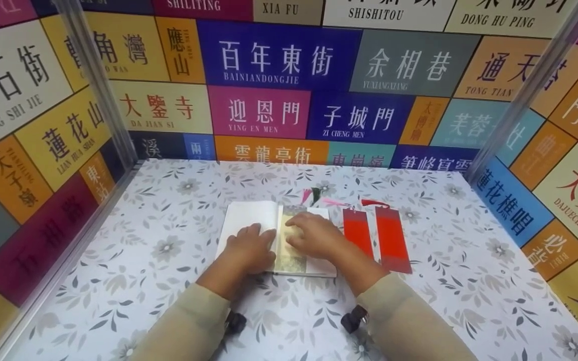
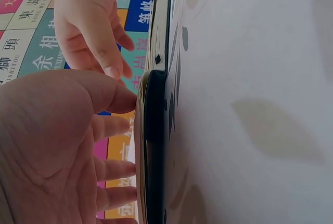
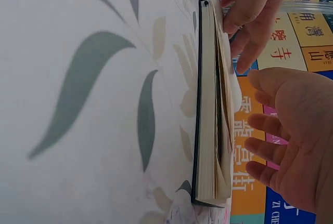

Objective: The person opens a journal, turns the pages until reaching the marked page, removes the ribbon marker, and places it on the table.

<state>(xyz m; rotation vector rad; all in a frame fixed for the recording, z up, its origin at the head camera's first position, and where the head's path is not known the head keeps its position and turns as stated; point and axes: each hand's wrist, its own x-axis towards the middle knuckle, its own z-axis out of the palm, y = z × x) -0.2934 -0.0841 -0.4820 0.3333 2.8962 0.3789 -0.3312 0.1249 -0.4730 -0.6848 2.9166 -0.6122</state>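
Note:
An open book (image 1: 243, 216) lies on the table, its left page blank white and a yellowish-grey printed strip or page (image 1: 291, 264) right of the fold. My left hand (image 1: 251, 249) rests on the left page, and its fingertips touch the paper in the left wrist view. Over the right half is my right hand (image 1: 315, 236), its fingers loosely bent. In the right wrist view that hand (image 3: 299, 135) holds nothing, its fingers a little off the pages. Pink and dark green tassels (image 1: 314, 194) stick out past the book's top edge.
Right of the book lie two red bookmarks, a shorter one (image 1: 356, 228) and a longer one (image 1: 393, 240), with tassels at their tops. Leaf-and-flower patterned cloth (image 1: 168, 248) covers the table. Panels with coloured street-name blocks (image 1: 279, 60) stand at the back and sides.

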